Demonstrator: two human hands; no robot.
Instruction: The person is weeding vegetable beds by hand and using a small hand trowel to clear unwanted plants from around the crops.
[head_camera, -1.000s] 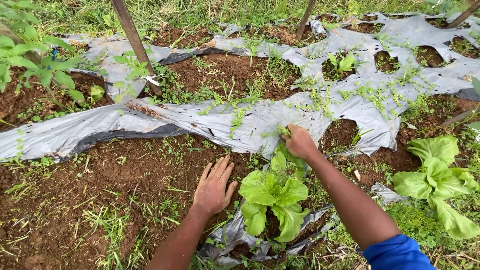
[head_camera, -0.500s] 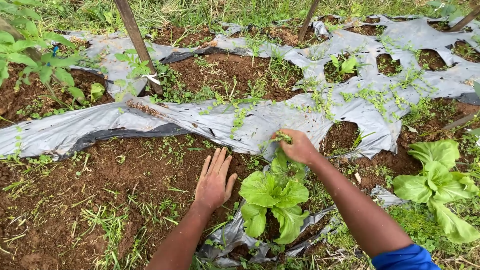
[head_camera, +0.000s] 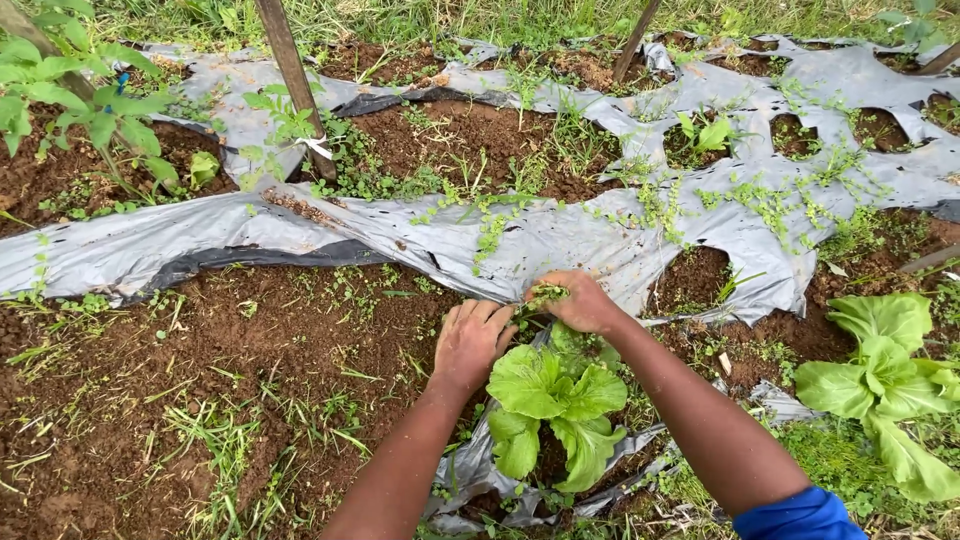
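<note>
Right hand (head_camera: 580, 302) is clenched on a small tuft of green weeds (head_camera: 545, 294), just far of the light-green leafy lettuce plant (head_camera: 553, 405). Left hand (head_camera: 470, 340) rests palm-down, fingers loose & grasping nothing, on brown soil (head_camera: 250, 400) just left of the plant. Wrinkled grey plastic mulch sheet (head_camera: 560, 240) lies far of both hands.
</note>
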